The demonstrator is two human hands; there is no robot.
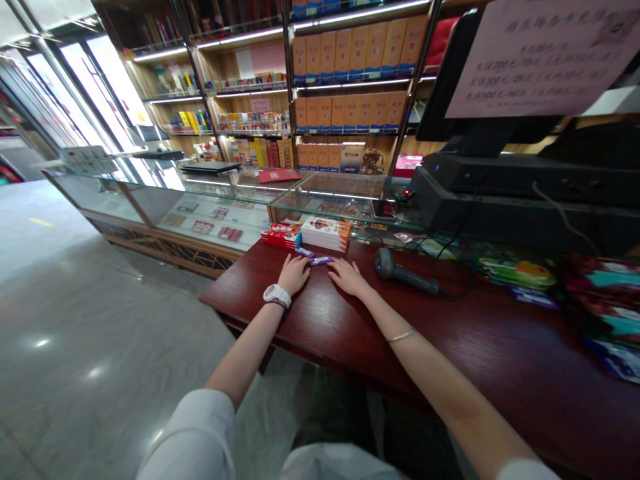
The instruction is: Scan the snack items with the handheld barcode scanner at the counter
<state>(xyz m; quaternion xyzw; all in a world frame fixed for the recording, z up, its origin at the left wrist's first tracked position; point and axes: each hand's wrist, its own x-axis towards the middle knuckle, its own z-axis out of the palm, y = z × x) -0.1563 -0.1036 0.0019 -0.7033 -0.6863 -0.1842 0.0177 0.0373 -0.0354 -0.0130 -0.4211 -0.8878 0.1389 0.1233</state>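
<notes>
Two small purple packets lie on the dark red desk (320,313) in front of me. One packet (304,252) sits slightly further back and left, against the boxes; the other packet (321,261) lies crosswise between my fingertips. My left hand (295,273), with a white watch on its wrist, rests palm down, fingers stretched out toward the packets' left side. My right hand (349,277) lies flat with its fingers spread, their tips at the right end of the nearer packet. Whether the fingertips press on the packet, I cannot tell. Neither hand grips anything visibly.
Red packs (281,235) and white-orange boxes (326,233) stand just behind the packets. A barcode scanner (405,272) lies right of my right hand. Further right are colourful snack bags (605,293) and a monitor (520,73). Glass display counters (210,217) extend behind left.
</notes>
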